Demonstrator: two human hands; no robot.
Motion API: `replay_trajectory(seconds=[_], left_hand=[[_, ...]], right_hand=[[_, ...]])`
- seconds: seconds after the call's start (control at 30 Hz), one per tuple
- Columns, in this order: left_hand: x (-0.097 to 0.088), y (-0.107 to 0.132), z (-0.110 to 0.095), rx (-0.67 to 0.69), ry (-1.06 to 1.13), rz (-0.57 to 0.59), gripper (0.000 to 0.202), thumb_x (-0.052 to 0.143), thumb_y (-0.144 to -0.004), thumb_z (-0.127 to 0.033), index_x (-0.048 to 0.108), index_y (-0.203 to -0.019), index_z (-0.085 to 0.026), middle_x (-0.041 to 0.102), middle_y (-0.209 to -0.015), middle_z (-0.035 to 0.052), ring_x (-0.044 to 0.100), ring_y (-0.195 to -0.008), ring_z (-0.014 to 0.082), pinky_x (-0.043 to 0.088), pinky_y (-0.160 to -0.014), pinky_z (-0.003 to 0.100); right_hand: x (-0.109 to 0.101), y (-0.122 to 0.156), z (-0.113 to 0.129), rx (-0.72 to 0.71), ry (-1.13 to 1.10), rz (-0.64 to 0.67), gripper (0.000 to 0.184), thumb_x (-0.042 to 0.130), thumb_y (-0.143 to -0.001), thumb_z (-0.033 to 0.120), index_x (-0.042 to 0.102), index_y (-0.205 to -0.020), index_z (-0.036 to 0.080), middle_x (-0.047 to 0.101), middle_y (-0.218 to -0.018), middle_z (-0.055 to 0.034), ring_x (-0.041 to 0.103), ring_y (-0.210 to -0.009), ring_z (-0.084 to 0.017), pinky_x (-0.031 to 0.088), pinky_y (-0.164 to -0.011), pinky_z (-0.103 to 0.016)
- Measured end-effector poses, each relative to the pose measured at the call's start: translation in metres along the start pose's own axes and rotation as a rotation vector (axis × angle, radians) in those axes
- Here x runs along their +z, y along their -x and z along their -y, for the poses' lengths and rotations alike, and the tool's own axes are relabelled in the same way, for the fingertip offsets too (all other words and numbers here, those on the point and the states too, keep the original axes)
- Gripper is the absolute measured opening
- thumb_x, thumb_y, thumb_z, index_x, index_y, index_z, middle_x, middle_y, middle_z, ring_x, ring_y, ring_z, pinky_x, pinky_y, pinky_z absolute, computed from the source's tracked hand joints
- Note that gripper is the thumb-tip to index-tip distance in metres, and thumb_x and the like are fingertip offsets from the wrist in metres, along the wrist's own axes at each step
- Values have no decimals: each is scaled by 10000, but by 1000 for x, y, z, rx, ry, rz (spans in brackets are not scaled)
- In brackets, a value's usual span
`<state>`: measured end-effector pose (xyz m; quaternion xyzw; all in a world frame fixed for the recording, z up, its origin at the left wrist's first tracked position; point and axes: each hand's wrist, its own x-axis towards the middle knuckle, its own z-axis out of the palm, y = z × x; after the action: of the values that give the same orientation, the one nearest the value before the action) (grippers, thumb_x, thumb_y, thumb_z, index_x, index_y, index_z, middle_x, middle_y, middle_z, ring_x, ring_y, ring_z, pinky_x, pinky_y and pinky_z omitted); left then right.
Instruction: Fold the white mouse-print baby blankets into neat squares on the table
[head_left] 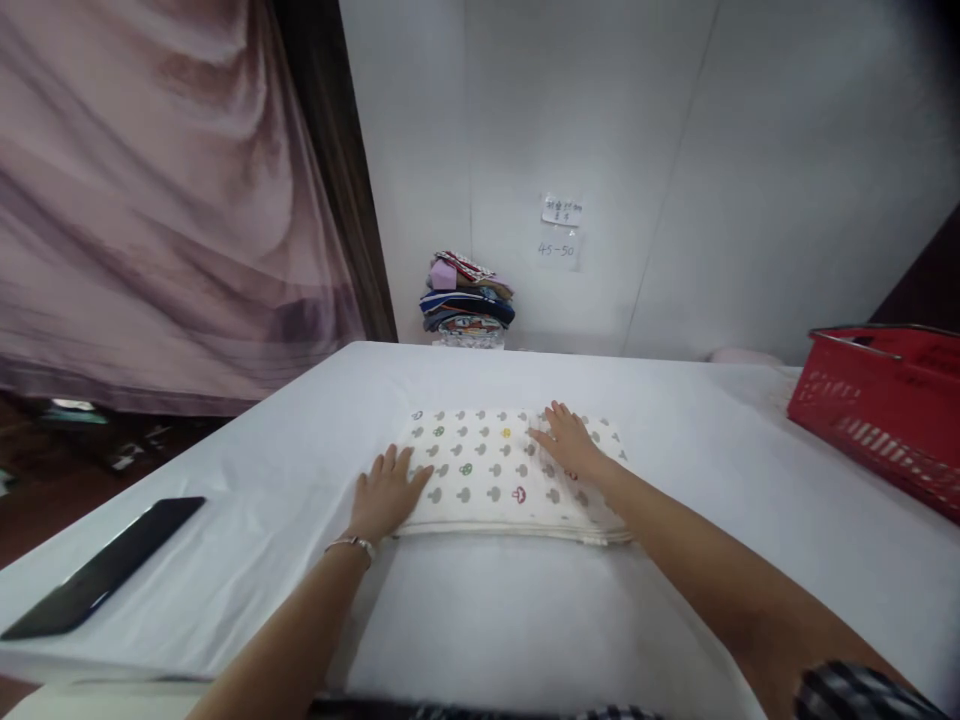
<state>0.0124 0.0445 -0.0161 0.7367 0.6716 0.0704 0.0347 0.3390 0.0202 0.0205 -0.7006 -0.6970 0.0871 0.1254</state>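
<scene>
A folded white cloth (491, 470) printed with small grey and coloured mushrooms lies flat on the white table (675, 560). My left hand (386, 492) rests open at the cloth's near left corner, fingers flat and slightly apart, a thin bracelet on the wrist. My right hand (571, 440) lies open on top of the cloth toward its far right side, palm down with fingers stretched out. Neither hand holds anything.
A black phone (101, 568) lies near the table's left edge. A red plastic basket (881, 405) stands at the right. A stack of folded clothes (466, 298) sits by the far wall under paper notes (561, 230). A pinkish curtain (150, 200) hangs at left.
</scene>
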Motion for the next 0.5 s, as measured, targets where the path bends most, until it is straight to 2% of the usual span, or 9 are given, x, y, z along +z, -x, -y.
replay_trajectory(seconds=[0.13, 0.23, 0.3, 0.4, 0.5], left_hand=[[1, -2, 1, 2, -6, -7, 703, 207, -831, -619, 290, -1400, -214, 199, -1498, 90, 222, -1342, 297, 221, -1036, 516], [3, -3, 1, 15, -11, -6, 683, 209, -833, -613, 300, -1395, -236, 209, -1495, 83, 232, -1338, 299, 224, -1029, 526], [4, -3, 2, 26, -14, -8, 683, 208, -835, -607, 295, -1398, -231, 209, -1494, 91, 236, -1336, 300, 228, -1026, 528], [4, -4, 5, 22, -14, 6, 690, 215, -833, -607, 289, -1402, -222, 203, -1496, 93, 237, -1335, 299, 222, -1031, 528], [-1, -8, 6, -10, -4, 73, 693, 231, -825, -622, 303, -1396, -236, 216, -1493, 85, 241, -1335, 299, 213, -1034, 538]], right_hand=[[15, -16, -49, 246, 128, 6, 796, 187, -876, 607, 232, -1411, 18, 137, -1490, -177, 70, -1372, -283, 47, -1091, -419], [24, -14, -82, 306, 156, 2, 819, 176, -858, 627, 236, -1411, 26, 171, -1483, -174, 105, -1363, -294, 67, -1083, -432], [28, -13, -90, 296, 164, -8, 822, 166, -850, 634, 243, -1410, 36, 180, -1482, -168, 113, -1361, -290, 74, -1082, -433], [33, -14, -90, 282, 171, -35, 831, 157, -844, 639, 260, -1402, 32, 202, -1474, -176, 134, -1355, -299, 81, -1078, -439], [36, -15, -87, 270, 170, -58, 836, 150, -843, 637, 280, -1388, 17, 219, -1463, -194, 149, -1348, -313, 78, -1075, -447]])
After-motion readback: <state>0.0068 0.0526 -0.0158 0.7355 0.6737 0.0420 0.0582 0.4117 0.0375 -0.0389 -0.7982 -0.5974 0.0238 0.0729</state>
